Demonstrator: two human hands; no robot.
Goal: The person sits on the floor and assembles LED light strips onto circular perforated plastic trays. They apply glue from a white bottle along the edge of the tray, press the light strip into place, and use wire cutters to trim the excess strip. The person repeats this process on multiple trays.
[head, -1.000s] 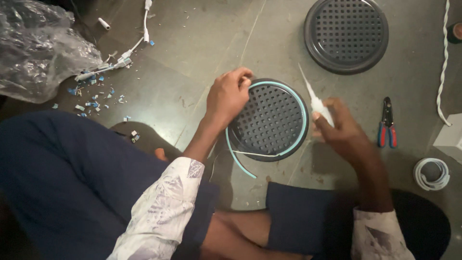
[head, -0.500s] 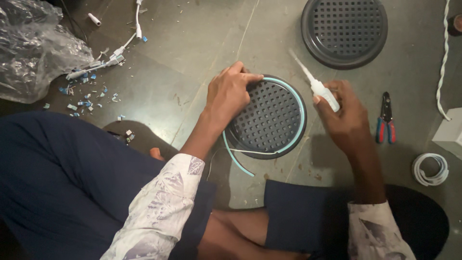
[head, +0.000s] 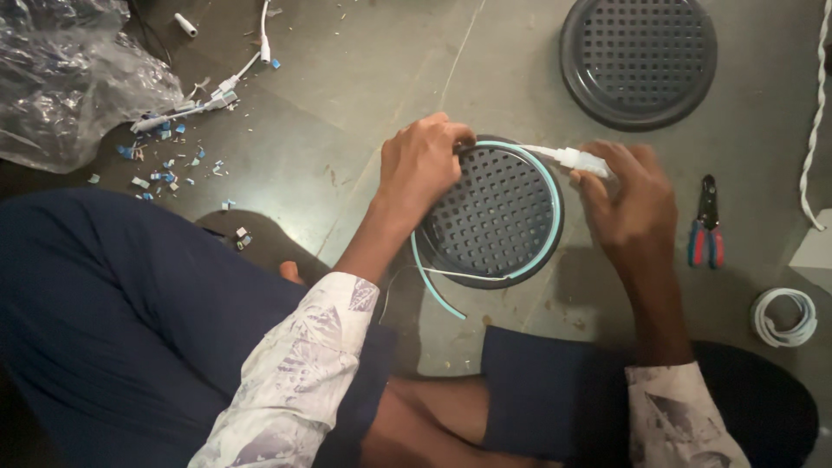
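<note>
The round dark grille point(head: 494, 208) lies on the floor in front of the crossed legs. The left hand point(head: 420, 169) presses down on its top-left rim, fingers bent over the pale blue strip point(head: 542, 178) that runs around the edge. The right hand point(head: 633, 204), just right of the grille, is closed around a white glue tube point(head: 576, 159), tip at the rim. This looks like the gluing step. Next, the tip likely needs to follow the rim slowly while the strip stays pressed. 1 more grille point(head: 639, 56) sits beyond it.

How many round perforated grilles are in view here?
2. One dark grille lies between the hands, the left hand on its rim, the right hand beside it holding a white tube. The second grille lies untouched at top right.
</note>
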